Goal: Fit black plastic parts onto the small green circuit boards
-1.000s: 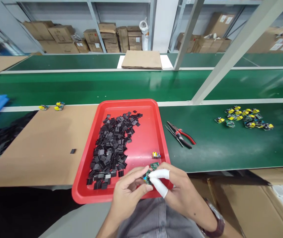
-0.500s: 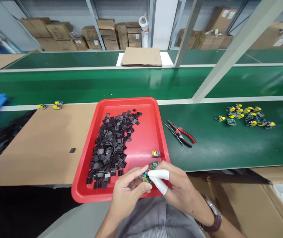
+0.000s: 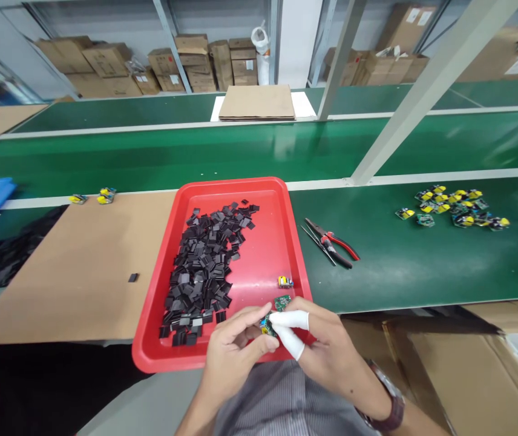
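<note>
Both hands meet over the near right corner of the red tray [image 3: 159,290]: left hand [image 3: 232,348] and right hand [image 3: 327,345], two fingers in white cots, pinch one small board [image 3: 268,323] between them; what is being fitted to it cannot be made out. A second board [image 3: 282,301] and a yellow-topped one [image 3: 285,281] lie just beyond on the tray. The black pieces [image 3: 204,266] are heaped high, so much appears left. Pliers [image 3: 334,244] lie right of the tray; more boards [image 3: 454,209] wait at the far right.
</note>
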Motion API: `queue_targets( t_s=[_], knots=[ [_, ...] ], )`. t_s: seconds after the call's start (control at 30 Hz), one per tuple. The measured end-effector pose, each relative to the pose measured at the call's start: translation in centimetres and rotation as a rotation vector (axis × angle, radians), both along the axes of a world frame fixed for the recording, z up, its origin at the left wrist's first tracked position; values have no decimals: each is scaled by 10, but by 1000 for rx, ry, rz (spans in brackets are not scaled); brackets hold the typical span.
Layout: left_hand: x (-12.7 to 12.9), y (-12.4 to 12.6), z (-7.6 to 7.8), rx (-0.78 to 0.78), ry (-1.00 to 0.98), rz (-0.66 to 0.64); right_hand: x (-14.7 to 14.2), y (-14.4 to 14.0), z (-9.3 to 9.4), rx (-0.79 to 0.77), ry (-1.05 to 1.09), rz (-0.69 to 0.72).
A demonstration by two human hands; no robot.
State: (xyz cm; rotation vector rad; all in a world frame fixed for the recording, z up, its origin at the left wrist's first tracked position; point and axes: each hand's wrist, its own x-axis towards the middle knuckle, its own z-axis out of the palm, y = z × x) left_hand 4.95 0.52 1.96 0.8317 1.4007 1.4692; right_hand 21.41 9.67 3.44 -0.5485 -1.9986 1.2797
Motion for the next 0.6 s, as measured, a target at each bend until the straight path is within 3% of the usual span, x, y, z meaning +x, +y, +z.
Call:
queue_targets(
  t_s=[0.23,0.47,0.6],
  knots=[
    [1,-4,-8,-46,-180,-66,3,10,2,-33,-18,109],
    [-1,-5,-10,-48,-120,-69,0,7,0,-191,-78,-27],
    [-1,-4,-8,-47,-135,-64,2,5,0,-209,-26,2]
  ],
)
